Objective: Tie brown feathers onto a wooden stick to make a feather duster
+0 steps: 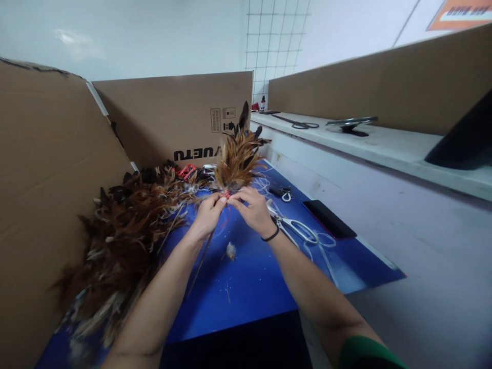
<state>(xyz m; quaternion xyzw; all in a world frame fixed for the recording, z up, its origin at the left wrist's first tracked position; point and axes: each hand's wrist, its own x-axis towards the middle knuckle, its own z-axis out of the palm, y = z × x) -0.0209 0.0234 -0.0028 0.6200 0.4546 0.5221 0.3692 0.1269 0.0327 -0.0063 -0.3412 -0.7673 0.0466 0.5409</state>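
**Both hands pinching a feather bundle at its red binding**

Right now the fingers (222, 201) of both hands are closing on the red binding (226, 194) at the base of a feather bundle (238, 156), which is fanning upward and away above the blue surface (249, 282). The left hand (207, 215) is gripping the bundle's base from the left, and the right hand (253, 207) is pinching it from the right, fingertips nearly meeting at the red spot. A dark band (270, 238) is sitting on the right wrist. Just right of that hand, a pair of scissors (295, 228) is lying on the surface beside loops of white cord (323, 246), with a black phone (328, 219) a little farther right. A small feather tuft (230, 250) is lying below the hands. To the left, a large heap of brown feathers (123, 241) is resting against cardboard walls (49, 179). Beyond, a white shelf (384, 146) is carrying another pair of scissors (302, 124).
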